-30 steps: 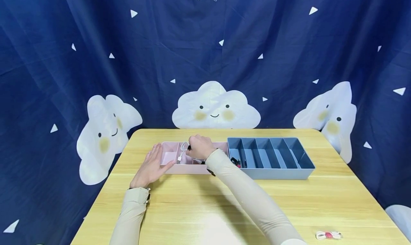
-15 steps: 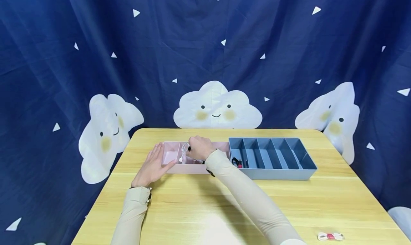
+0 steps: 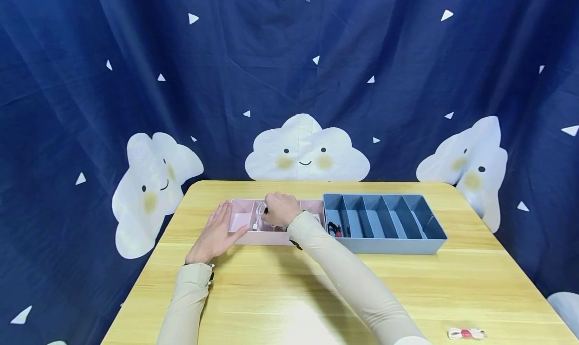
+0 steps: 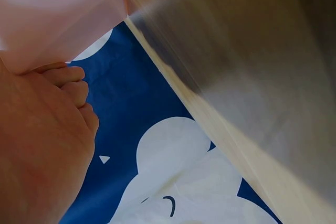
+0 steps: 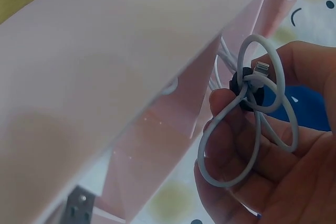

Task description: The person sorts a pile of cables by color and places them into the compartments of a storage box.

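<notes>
In the head view a long pink divided box (image 3: pixel 260 238) stands toward the back of the table. My left hand (image 3: pixel 212 238) rests at its left end, fingers straight and thumb spread along the front rim. Over a middle compartment, my right hand (image 3: pixel 281 209) pinches a white charging cable (image 3: pixel 259 215). The right wrist view shows this cable (image 5: pixel 202 153) in loose loops, bound by a black tie (image 5: pixel 237 84), with a small metal plug (image 5: pixel 261 68) near the thumb. More white cable, partly hidden by my right arm, lies inside the box.
A blue divided box (image 3: pixel 384 245) adjoins the pink one on the right. Its leftmost compartment holds a black cable with a red tie (image 3: pixel 335 230). At the table's front right lies a white cable bundle with a red tie (image 3: pixel 467 334). A curtain (image 3: pixel 217 84) hangs behind.
The head view has shifted slightly, moving the scene a little to the right. Both hands keep nearly the same places on and over the pink box, and the cable stays in my right hand.
</notes>
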`<action>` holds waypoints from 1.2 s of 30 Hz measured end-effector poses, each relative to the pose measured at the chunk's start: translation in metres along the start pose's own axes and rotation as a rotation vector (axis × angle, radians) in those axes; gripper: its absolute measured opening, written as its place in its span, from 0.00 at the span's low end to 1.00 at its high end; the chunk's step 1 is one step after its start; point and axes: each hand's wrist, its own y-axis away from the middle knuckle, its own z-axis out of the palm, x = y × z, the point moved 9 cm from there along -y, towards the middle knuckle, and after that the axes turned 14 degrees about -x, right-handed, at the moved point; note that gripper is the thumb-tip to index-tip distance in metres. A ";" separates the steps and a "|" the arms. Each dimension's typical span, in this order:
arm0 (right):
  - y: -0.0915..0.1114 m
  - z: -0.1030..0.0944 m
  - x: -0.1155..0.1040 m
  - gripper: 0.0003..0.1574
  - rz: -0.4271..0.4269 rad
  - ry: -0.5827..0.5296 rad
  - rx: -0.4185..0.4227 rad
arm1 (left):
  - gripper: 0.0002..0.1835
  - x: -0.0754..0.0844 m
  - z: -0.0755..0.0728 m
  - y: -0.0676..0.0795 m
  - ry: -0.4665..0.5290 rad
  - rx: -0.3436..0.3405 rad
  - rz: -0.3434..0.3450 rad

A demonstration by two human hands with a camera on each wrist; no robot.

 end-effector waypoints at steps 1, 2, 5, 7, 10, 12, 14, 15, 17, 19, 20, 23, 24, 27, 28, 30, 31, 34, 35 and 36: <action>-0.001 0.001 0.000 0.27 0.000 0.000 -0.001 | 0.57 0.000 0.000 0.000 0.001 0.002 0.003; -0.001 0.001 0.000 0.27 -0.002 -0.002 0.000 | 0.57 0.001 0.000 0.000 0.002 0.005 0.005; -0.001 0.001 0.000 0.27 -0.005 -0.007 0.003 | 0.57 0.001 0.000 0.000 0.004 0.007 0.007; -0.001 0.001 0.000 0.26 -0.004 -0.010 -0.001 | 0.57 0.001 0.000 -0.001 0.003 0.004 0.003; -0.002 0.003 0.000 0.25 0.005 -0.007 -0.015 | 0.57 0.001 0.001 -0.001 0.000 -0.004 -0.003; -0.002 0.004 0.000 0.25 0.010 -0.007 -0.022 | 0.57 0.001 0.002 -0.001 0.002 -0.005 -0.005; -0.002 0.005 0.000 0.25 0.012 -0.009 -0.021 | 0.57 0.001 0.002 0.000 0.002 -0.005 -0.004; -0.002 0.005 0.000 0.25 0.012 -0.010 -0.019 | 0.57 0.001 0.002 0.000 0.002 -0.004 -0.002; -0.001 0.004 0.000 0.26 0.011 -0.009 -0.018 | 0.57 0.001 0.001 0.000 0.001 -0.001 0.000; -0.001 0.003 -0.001 0.25 0.011 -0.008 -0.019 | 0.57 0.001 0.001 0.000 0.000 0.002 0.002; 0.000 0.003 0.000 0.25 0.011 -0.009 -0.019 | 0.57 0.001 0.001 0.000 -0.001 0.003 0.002; 0.001 0.003 0.000 0.23 0.017 -0.013 -0.022 | 0.57 0.001 0.001 0.000 0.001 0.006 0.002; 0.001 0.003 0.000 0.22 0.020 -0.017 -0.023 | 0.57 0.001 0.001 0.000 0.003 0.005 0.003; 0.002 0.003 0.001 0.20 0.030 -0.028 -0.023 | 0.57 0.001 0.001 0.000 0.009 0.004 0.005; 0.002 0.003 0.001 0.20 0.032 -0.032 -0.025 | 0.57 0.001 0.001 0.000 0.010 0.003 0.005; 0.003 0.003 0.000 0.21 0.030 -0.041 -0.027 | 0.57 0.001 0.001 0.001 0.010 0.002 0.005; 0.002 0.003 0.000 0.22 0.026 -0.047 -0.023 | 0.57 0.001 0.001 0.001 0.008 0.003 0.004; 0.003 0.001 -0.002 0.23 0.010 -0.066 -0.012 | 0.57 0.000 0.001 0.001 0.005 0.006 0.001; 0.002 0.001 -0.003 0.23 0.006 -0.072 -0.008 | 0.57 0.000 0.001 0.001 0.005 0.004 0.001; 0.003 0.000 -0.003 0.23 0.002 -0.076 -0.002 | 0.57 0.000 0.001 0.001 0.005 0.005 0.002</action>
